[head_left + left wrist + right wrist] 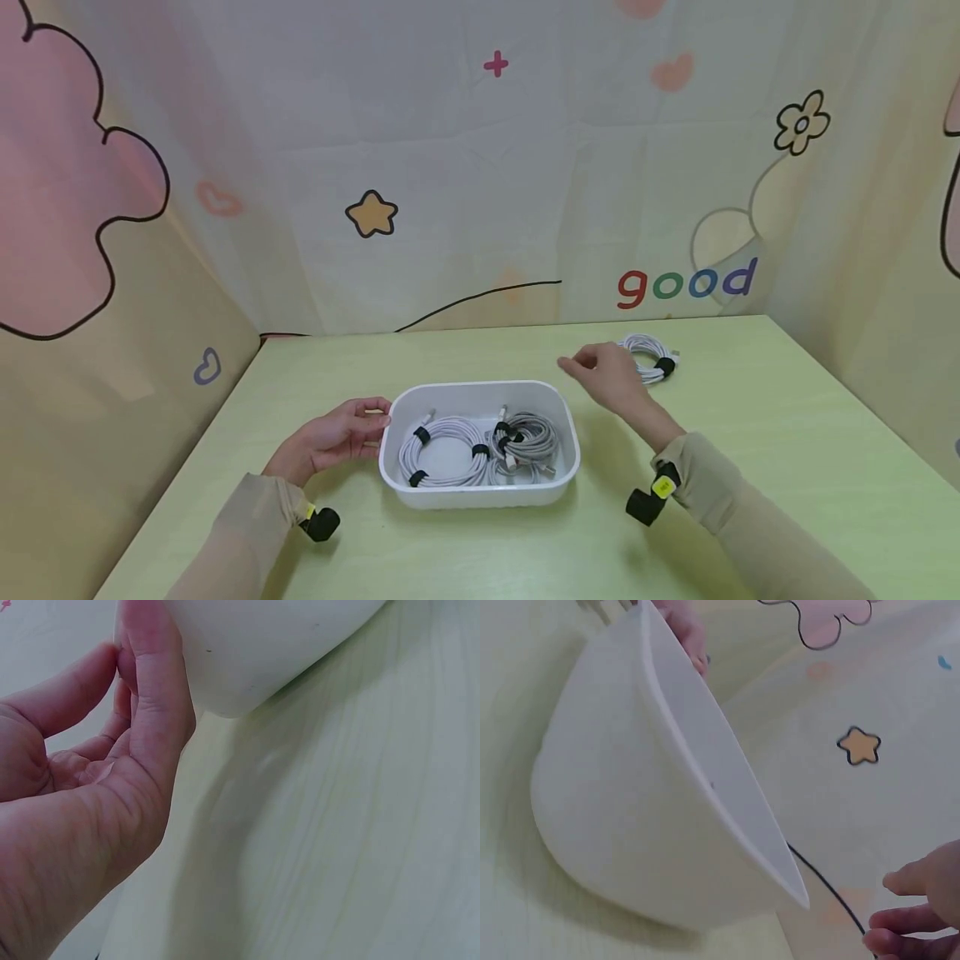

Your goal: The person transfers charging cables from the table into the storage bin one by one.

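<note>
A white plastic bin (480,497) stands on the table in the head view. Inside it, a coil of white cable (408,454) tied with black straps lies on the left, and a bundle of grey cable (536,433) on the right. My left hand (348,433) holds the bin at its left end, thumb and fingers at the rim. In the left wrist view its fingers (154,697) lie along the bin's outer wall. Beyond the bin's right back corner hovers my right hand (606,379), fingers loosely bent, nothing between thumb and fingertips.
Another coiled white cable (647,343) with a black strap lies at the back right of the table, partly behind the right hand. A printed cloth (450,125) hangs behind the pale green table (787,467) and along its sides.
</note>
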A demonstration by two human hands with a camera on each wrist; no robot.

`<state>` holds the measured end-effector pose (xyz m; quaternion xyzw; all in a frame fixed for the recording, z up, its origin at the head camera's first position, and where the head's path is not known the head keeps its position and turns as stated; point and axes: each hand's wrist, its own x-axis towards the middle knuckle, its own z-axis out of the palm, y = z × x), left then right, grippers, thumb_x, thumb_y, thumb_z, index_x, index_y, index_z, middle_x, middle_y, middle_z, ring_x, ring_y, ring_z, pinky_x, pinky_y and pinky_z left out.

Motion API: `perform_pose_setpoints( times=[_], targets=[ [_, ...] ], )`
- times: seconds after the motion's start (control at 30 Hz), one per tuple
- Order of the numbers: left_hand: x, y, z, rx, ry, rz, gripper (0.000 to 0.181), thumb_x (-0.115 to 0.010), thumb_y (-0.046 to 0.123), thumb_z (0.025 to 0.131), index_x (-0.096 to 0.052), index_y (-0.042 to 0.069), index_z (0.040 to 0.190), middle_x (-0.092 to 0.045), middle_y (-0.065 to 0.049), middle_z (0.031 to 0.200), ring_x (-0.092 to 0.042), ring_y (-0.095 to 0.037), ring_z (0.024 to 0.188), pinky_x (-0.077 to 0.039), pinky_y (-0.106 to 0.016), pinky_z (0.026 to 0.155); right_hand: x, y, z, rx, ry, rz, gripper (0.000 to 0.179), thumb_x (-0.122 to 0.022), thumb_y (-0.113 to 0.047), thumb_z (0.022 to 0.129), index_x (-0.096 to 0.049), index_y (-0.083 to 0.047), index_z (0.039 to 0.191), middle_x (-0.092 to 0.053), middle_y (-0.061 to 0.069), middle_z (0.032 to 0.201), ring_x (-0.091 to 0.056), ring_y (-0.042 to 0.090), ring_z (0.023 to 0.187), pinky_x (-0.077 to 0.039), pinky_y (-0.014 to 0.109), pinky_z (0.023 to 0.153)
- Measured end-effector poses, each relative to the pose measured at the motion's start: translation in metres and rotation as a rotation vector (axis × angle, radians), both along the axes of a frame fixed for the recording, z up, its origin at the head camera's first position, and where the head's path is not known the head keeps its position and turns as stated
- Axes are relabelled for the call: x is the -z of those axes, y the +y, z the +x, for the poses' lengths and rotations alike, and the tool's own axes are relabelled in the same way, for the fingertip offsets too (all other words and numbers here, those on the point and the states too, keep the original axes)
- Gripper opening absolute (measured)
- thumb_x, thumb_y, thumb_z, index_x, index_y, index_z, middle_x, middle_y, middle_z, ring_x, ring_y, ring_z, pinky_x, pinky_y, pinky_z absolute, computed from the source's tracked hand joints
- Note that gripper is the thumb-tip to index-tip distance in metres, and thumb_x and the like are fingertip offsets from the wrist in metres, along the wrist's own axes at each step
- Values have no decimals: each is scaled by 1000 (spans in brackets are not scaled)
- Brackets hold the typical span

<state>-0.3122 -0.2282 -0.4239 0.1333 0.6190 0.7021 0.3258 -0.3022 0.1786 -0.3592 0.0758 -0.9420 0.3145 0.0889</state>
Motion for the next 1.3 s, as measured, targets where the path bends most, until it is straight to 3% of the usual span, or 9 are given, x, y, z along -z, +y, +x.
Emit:
perform_pose_setpoints(
  times=[0.2, 0.37, 0.5, 0.63, 0.77, 0.9, 1.07, 1.17, 1.3],
  targets=[
    [0, -1, 1, 2, -4, -4, 12, -46, 5, 100, -52, 11, 109, -64, 1, 100, -63, -10, 86, -58, -29, 75, 14, 57, -23, 185, 24, -75, 35, -59, -30, 94, -69, 3, 94, -68, 13, 79, -55, 18, 66, -40, 25, 57],
    [2, -2, 1, 0, -4, -11, 13, -45, 4, 100, -52, 11, 109, -65, 1, 100, -64, -10, 86, -59, -29, 76, 25, 98, -37, 291, -89, -117, 42, -59, -34, 93, -66, 6, 99, -67, 13, 75, -54, 14, 61, -42, 25, 53],
    [0, -2, 2, -10, -4, -13, 12, -47, 5, 100, -51, 10, 109, -65, 1, 100, -64, -10, 86, -59, -29, 76, 34, 120, -46, 301, -185, -120, 43, -59, -36, 93, -64, 2, 73, -53, 0, 51, -51, 12, 47, -41, 26, 49],
    [-2, -1, 3, -28, -13, -23, 11, -49, 6, 99, -52, 10, 109, -64, 1, 100, -63, -11, 86, -59, -29, 76, 41, 132, -50, 296, -267, -55, 47, -58, -38, 92, -54, -6, 58, -44, -4, 43, -48, 12, 43, -37, 26, 47],
    [-2, 0, 3, -38, -19, -36, 12, -49, 6, 99, -53, 11, 109, -63, 1, 100, -62, -11, 86, -58, -29, 76, 46, 136, -51, 265, -325, -24, 47, -56, -40, 93, -55, -4, 63, -46, -2, 48, -47, 13, 47, -35, 26, 49],
    [-5, 1, 4, -50, -19, -42, 12, -51, 7, 99, -53, 11, 110, -62, 1, 101, -61, -11, 85, -58, -29, 76, 47, 136, -54, 258, -320, -59, 42, -58, -36, 90, -59, -2, 66, -48, -2, 48, -49, 13, 46, -37, 26, 49],
    [-7, 2, 3, -62, -20, -52, 14, -53, 9, 98, -52, 11, 112, -62, 0, 102, -61, -12, 86, -59, -29, 76, 46, 135, -55, 333, -279, -120, 33, -62, -29, 85, -61, 1, 72, -52, -2, 49, -52, 12, 46, -42, 25, 47],
    [-6, 2, 2, -60, -17, -53, 13, -53, 8, 98, -52, 10, 111, -62, 0, 102, -61, -12, 87, -59, -29, 76, 45, 135, -56, 378, -263, -137, 35, -66, -28, 84, -60, 6, 83, -54, 0, 55, -53, 12, 52, -41, 25, 52],
    [-1, 0, 0, -44, -1, -54, 11, -51, 7, 99, -52, 11, 110, -62, 1, 100, -62, -11, 87, -59, -30, 77, 44, 136, -54, 379, -263, -153, 43, -69, -27, 85, -61, 14, 95, -60, 0, 53, -59, 12, 51, -42, 28, 64]
  ],
)
